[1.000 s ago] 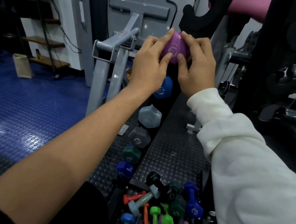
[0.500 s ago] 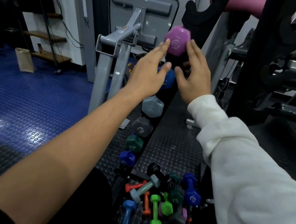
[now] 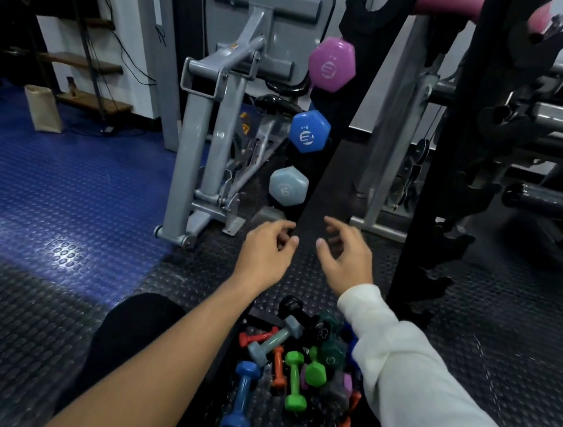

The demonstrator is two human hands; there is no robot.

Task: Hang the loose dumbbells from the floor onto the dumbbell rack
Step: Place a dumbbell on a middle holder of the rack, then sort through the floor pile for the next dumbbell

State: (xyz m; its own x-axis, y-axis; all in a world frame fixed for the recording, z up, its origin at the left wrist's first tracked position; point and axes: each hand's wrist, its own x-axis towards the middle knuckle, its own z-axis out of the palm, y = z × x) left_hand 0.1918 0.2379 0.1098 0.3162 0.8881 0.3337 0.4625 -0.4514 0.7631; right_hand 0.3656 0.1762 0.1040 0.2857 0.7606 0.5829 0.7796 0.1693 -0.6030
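Both hands hover empty over the floor, fingers loosely curled: the left hand (image 3: 264, 251) bare-armed, the right hand (image 3: 346, 257) in a white sleeve. On the rack (image 3: 331, 142) beyond them hang a purple dumbbell (image 3: 331, 64) (topmost), a blue one (image 3: 309, 131) and a pale one (image 3: 288, 187). The loose pile (image 3: 296, 363) lies near, under the wrists.

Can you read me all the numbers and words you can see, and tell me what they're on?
"6": on the pale blue dumbbell.
"3": on the dark green dumbbell in the floor pile.
Purple dumbbell: a round logo and small print, too blurred to read.
Blue dumbbell: the same, too blurred.
Yellow labels on the grey machine: too small to read.
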